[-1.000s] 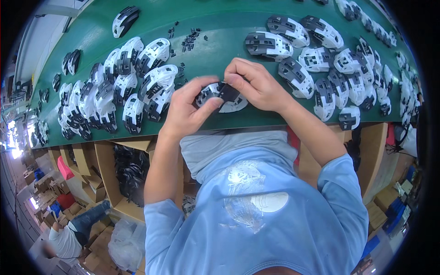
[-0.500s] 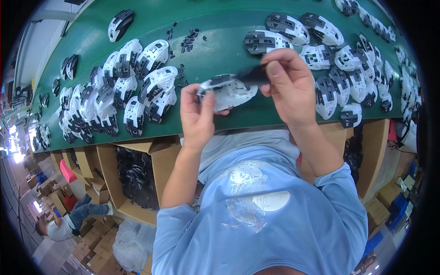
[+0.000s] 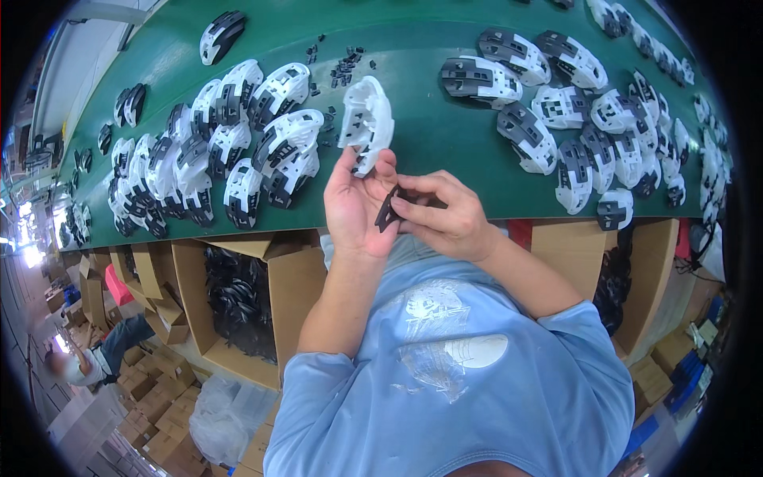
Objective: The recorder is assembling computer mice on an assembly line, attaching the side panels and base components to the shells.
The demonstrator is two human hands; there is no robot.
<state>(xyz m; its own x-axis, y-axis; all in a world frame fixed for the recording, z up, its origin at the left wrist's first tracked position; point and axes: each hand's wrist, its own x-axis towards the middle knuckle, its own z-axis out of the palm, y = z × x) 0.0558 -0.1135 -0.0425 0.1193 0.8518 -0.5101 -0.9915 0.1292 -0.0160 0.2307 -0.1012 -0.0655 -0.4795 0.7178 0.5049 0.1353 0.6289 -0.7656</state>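
My left hand, palm turned up, grips the lower end of a white plastic shell between thumb and fingers. The shell stands on end, its hollow side with cut-outs partly visible. Close beside that palm, my right hand pinches a small thin black plastic piece between thumb and fingertips. The fingers hide part of the piece, and it is apart from the white shell.
White-and-black shells lie grouped on the green table at left and right. Small black bits are scattered beyond my hands. Cardboard boxes hold black parts below the table edge. A person is at far left.
My right hand has come down and left with the black piece, beside my left palm. My left hand has turned palm up, and the white shell has swung from lying flat to upright.
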